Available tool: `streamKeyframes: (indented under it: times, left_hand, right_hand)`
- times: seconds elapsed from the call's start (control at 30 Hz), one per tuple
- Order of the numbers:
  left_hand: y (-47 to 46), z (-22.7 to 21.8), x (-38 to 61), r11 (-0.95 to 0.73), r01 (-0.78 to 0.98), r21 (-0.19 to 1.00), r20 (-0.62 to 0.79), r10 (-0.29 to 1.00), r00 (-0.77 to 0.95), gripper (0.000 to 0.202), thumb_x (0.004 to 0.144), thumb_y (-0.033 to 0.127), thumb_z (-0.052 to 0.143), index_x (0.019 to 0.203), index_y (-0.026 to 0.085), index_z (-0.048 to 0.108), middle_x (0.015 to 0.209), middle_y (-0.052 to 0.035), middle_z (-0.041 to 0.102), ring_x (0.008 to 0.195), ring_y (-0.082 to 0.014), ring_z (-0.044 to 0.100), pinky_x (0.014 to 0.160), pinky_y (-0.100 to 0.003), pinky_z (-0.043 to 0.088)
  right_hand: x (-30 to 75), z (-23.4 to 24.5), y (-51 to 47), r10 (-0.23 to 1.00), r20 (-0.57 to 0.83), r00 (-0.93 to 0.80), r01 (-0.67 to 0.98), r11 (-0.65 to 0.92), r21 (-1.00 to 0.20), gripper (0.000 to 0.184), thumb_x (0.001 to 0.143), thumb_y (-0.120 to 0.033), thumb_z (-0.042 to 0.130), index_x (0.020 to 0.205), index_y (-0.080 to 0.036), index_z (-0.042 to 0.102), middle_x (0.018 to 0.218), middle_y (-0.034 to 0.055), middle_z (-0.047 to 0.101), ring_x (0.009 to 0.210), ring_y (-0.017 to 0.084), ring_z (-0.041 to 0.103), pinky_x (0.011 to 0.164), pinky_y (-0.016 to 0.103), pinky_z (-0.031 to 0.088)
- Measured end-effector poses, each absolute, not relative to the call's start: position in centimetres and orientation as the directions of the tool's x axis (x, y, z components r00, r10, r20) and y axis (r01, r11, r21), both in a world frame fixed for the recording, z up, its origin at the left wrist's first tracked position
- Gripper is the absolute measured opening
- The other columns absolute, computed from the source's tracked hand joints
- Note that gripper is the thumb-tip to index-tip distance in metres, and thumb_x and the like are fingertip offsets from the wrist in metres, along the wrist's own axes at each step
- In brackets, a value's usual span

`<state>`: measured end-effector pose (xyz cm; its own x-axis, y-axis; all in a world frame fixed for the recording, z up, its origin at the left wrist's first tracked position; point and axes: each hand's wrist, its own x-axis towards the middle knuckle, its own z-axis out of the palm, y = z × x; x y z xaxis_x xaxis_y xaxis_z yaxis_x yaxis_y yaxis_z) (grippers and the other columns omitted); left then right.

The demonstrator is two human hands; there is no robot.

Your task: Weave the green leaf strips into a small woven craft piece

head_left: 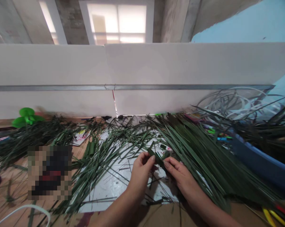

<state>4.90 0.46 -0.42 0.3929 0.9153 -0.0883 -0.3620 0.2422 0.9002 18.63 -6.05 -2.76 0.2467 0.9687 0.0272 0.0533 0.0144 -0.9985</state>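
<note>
Between both hands is a folded green leaf strip (158, 160), held above a white sheet (104, 186) strewn with leaf scraps. My left hand (142, 167) pinches one side of the strip between thumb and bent fingers. On the other side, the thumb and fingertips of my right hand (177, 170) close on it. The fold itself is partly covered by my fingertips. A pile of narrow cut strips (97, 167) lies left of my hands. Long leaf blades (196, 151) fan out to the right, close to my right forearm.
A blue tub (258, 157) with dark leaves stands at the right, near coiled white strapping (234, 101). Yellow handles (270, 217) lie at the lower right. A green fan-shaped object (26, 118) sits far left, above a white cable (26, 208). A white partition (180, 66) closes the back.
</note>
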Motion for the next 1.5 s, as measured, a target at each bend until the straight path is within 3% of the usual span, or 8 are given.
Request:
streamKeyframes:
  times: [0.33, 0.63, 0.93, 1.13, 1.5]
  left_hand:
    - [1.1, -0.9, 5.1, 0.216, -0.328, 0.920, -0.073, 0.915, 0.397, 0.047, 0.050, 0.050, 0.088, 0.061, 0.017, 0.057, 0.056, 0.0036, 0.055, 0.053, -0.0098, 0.050, 0.055, -0.023, 0.044]
    - [0.3, -0.7, 5.0, 0.207, -0.298, 0.932, -0.075, 0.913, 0.400, 0.040, 0.055, 0.044, 0.087, 0.062, 0.016, 0.059, 0.056, 0.0027, 0.058, 0.054, -0.0103, 0.052, 0.055, -0.023, 0.043]
    - [0.2, -0.8, 5.1, 0.226, -0.291, 0.930, -0.093, 0.908, 0.408, 0.042, 0.052, 0.045, 0.088, 0.060, 0.017, 0.058, 0.056, 0.0027, 0.059, 0.053, -0.0109, 0.054, 0.055, -0.023, 0.045]
    - [0.1, -1.5, 5.3, 0.240, -0.294, 0.925, -0.096, 0.898, 0.430, 0.043, 0.053, 0.046, 0.089, 0.062, 0.016, 0.059, 0.057, 0.0031, 0.058, 0.053, -0.0103, 0.055, 0.055, -0.022, 0.045]
    - [-0.2, -1.0, 5.2, 0.300, -0.272, 0.914, -0.148, 0.873, 0.466, 0.046, 0.051, 0.048, 0.089, 0.066, 0.016, 0.059, 0.060, 0.0021, 0.059, 0.053, -0.0102, 0.054, 0.054, -0.022, 0.043]
  right_hand:
    - [18.5, -2.9, -6.2, 0.973, 0.003, 0.232, 0.030, -0.004, -1.000, 0.044, 0.086, -0.064, 0.060, 0.082, -0.021, 0.059, 0.063, -0.0050, 0.043, 0.057, 0.012, 0.039, 0.052, 0.024, 0.032]
    - [18.6, -2.9, -6.3, 0.977, 0.024, 0.211, 0.034, 0.018, -0.999, 0.045, 0.085, -0.065, 0.061, 0.085, -0.019, 0.062, 0.070, -0.0014, 0.053, 0.066, 0.015, 0.047, 0.061, 0.026, 0.038]
    - [18.6, -2.4, -6.1, 0.969, 0.035, 0.243, 0.084, 0.015, -0.996, 0.046, 0.083, -0.065, 0.061, 0.078, -0.020, 0.061, 0.065, -0.0026, 0.049, 0.061, 0.014, 0.043, 0.057, 0.026, 0.035]
    - [18.6, -2.8, -6.2, 0.974, 0.031, 0.226, 0.039, 0.022, -0.999, 0.043, 0.085, -0.063, 0.061, 0.085, -0.020, 0.063, 0.074, -0.0009, 0.055, 0.067, 0.016, 0.048, 0.062, 0.027, 0.040]
    - [18.8, -2.9, -5.9, 0.964, 0.083, 0.253, 0.123, 0.053, -0.991, 0.043, 0.086, -0.062, 0.059, 0.081, -0.020, 0.063, 0.075, 0.0013, 0.058, 0.072, 0.018, 0.050, 0.067, 0.029, 0.039]
